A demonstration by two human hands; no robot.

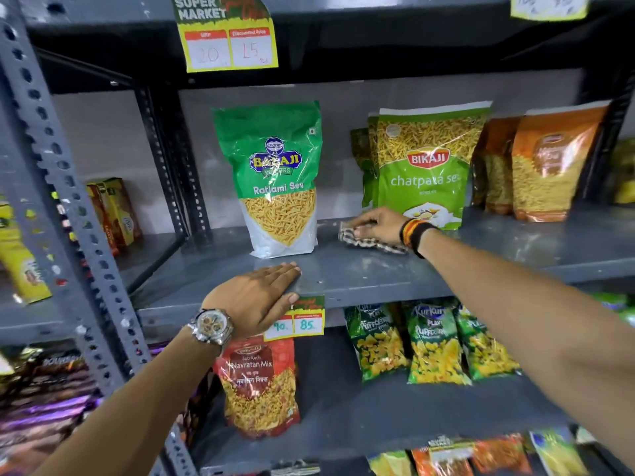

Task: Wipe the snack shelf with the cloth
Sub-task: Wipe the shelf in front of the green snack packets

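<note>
Mid-wipe on the snack shelf (pixel 360 269).

The right hand (pixel 376 225) is pressing the checked cloth (pixel 372 242) flat, fingers curled over it, between the Ratlami Sev bag (pixel 278 187) and the Chatpata Sev bag (pixel 426 166). The left hand (pixel 256 298) is lying open, empty, on the shelf lip. Unwiped, possibly dusty, surface is stretching rightward, so the right hand is nearer.

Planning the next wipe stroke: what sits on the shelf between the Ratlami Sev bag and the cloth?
Nothing: the head view shows bare grey shelf between the Ratlami Sev bag and the cloth.
</note>
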